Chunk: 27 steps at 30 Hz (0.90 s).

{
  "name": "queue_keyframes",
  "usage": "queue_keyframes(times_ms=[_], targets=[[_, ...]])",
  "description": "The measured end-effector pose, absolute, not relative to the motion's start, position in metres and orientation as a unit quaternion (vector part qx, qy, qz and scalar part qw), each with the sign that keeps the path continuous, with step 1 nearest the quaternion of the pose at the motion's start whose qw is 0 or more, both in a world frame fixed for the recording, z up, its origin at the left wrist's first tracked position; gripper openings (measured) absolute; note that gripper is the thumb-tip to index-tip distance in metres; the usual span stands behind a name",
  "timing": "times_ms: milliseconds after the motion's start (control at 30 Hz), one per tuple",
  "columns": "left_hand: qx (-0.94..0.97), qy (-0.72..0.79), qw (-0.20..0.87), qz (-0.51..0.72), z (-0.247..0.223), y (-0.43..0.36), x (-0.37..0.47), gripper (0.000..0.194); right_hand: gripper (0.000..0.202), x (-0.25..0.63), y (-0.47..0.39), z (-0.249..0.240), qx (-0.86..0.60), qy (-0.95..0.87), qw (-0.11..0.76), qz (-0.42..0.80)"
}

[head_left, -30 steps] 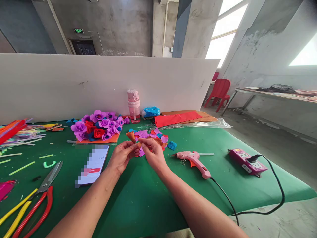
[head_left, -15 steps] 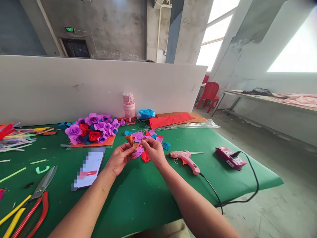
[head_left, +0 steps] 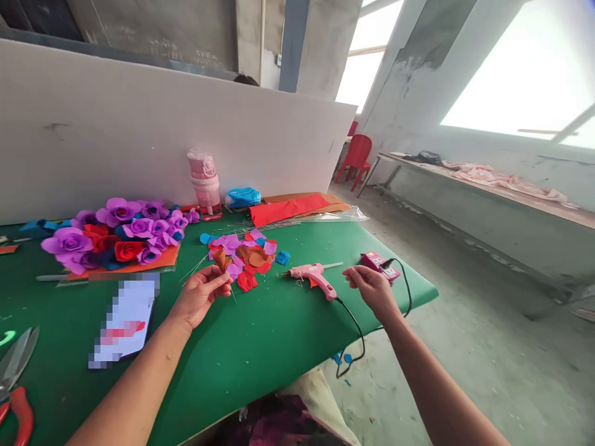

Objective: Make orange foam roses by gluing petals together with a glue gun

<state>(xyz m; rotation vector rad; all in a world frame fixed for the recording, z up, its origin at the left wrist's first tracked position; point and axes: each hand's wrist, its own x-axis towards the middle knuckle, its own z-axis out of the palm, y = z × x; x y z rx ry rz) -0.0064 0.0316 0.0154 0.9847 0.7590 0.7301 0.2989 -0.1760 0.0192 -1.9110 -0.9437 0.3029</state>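
Note:
My left hand [head_left: 204, 295] pinches a small brown paper cone [head_left: 222, 259], with a thin wire or thread showing below the fingers. Behind it, loose purple, red, blue and brown paper petals [head_left: 255, 257] lie in a pile on the green table [head_left: 218, 365]. My right hand [head_left: 372, 286] is raised near the table's right edge, its fingers pressed together; whatever they hold, if anything, is too small to make out. Between my hands a pink glue gun [head_left: 312, 276] lies on its side, its nozzle pointing left. A magenta power box [head_left: 375, 262] sits partly behind my right hand.
Purple and red paper flowers [head_left: 125, 232] fill the left back, beside a pink bottle [head_left: 204, 189]. A phone [head_left: 127, 319] and scissors [head_left: 18, 371] lie at left. Red paper [head_left: 288, 209] is at the back. The glue gun's black cable [head_left: 356, 331] hangs over the table's edge.
My right hand has moved away from the brown cone, far to the right past the glue gun. My left hand still holds the cone. The view has turned to the right and down.

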Motion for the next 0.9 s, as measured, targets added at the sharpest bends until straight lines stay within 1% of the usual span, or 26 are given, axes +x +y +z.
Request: queue_keyframes(times_ms=[100, 200, 267, 300, 333, 400, 467, 533, 600, 700, 767, 833, 900], targets=[[0.457, 0.352, 0.752, 0.319, 0.014, 0.034, -0.006, 0.034, 0.044, 0.291, -0.168, 0.019, -0.808, -0.427, 0.375, 0.158], [0.453, 0.360, 0.754, 0.311, 0.012, 0.034, -0.005, 0.034, 0.030, 0.281, -0.153, 0.016, -0.826, -0.477, 0.258, 0.155], [0.453, 0.363, 0.754, 0.307, 0.010, 0.033, -0.004, 0.034, 0.022, 0.280, -0.145, 0.012, -0.827, -0.502, 0.211, 0.142], [0.454, 0.363, 0.754, 0.307, 0.010, 0.032, -0.004, 0.033, 0.020, 0.280, -0.143, 0.010, -0.823, -0.509, 0.204, 0.147], [0.454, 0.361, 0.754, 0.308, 0.009, 0.032, -0.004, 0.033, 0.019, 0.281, -0.142, 0.009, -0.818, -0.511, 0.210, 0.162], [0.452, 0.354, 0.758, 0.311, 0.009, 0.030, -0.004, 0.031, 0.019, 0.282, -0.142, 0.011, -0.801, -0.493, 0.258, 0.220], [0.448, 0.347, 0.764, 0.310, 0.009, 0.030, -0.005, 0.031, 0.023, 0.278, -0.144, 0.017, -0.769, -0.454, 0.349, 0.286], [0.440, 0.347, 0.768, 0.312, 0.009, 0.030, -0.005, 0.031, 0.029, 0.268, -0.146, 0.027, -0.701, -0.417, 0.446, 0.369], [0.435, 0.348, 0.768, 0.317, 0.009, 0.030, -0.006, 0.031, 0.030, 0.256, -0.146, 0.036, -0.670, -0.384, 0.500, 0.393], [0.435, 0.344, 0.768, 0.320, 0.010, 0.029, -0.006, 0.031, 0.030, 0.236, -0.144, 0.043, -0.647, -0.343, 0.547, 0.405], [0.435, 0.344, 0.768, 0.319, 0.009, 0.029, -0.007, 0.031, 0.029, 0.223, -0.141, 0.046, -0.598, -0.312, 0.572, 0.467], [0.434, 0.345, 0.769, 0.319, 0.007, 0.029, -0.007, 0.031, 0.031, 0.210, -0.136, 0.048, -0.555, -0.302, 0.570, 0.525], [0.430, 0.346, 0.769, 0.322, 0.004, 0.030, -0.006, 0.031, 0.036, 0.197, -0.131, 0.050, -0.558, -0.337, 0.542, 0.530]])
